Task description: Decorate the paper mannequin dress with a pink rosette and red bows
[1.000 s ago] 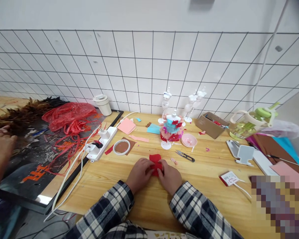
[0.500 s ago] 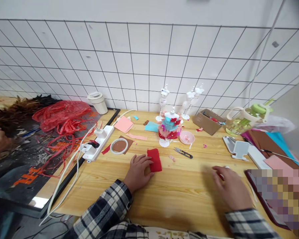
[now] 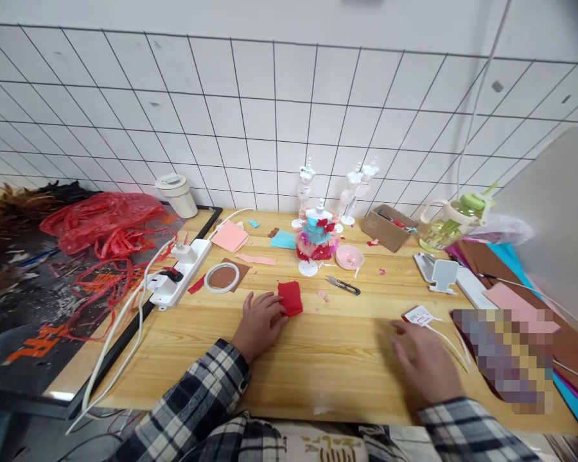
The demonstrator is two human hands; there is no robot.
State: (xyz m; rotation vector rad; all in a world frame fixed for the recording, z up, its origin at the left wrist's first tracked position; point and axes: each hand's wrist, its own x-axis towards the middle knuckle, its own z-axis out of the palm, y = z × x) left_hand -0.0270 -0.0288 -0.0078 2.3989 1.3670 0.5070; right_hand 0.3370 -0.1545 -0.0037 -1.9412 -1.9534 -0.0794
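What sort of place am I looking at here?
Likely a small craft or doll-clothes workshop: a miniature mannequin wears a ruffled outfit, small snips lie near it, and the left hand rests at a red piece of material.

The left hand covers one corner of the red cloth; the right hand is blurred, its grip unclear; a pixelated object nearby is unreadable; both plaid sleeves run off the bottom, feathers off the left; bits in the cardboard box are too small to tell
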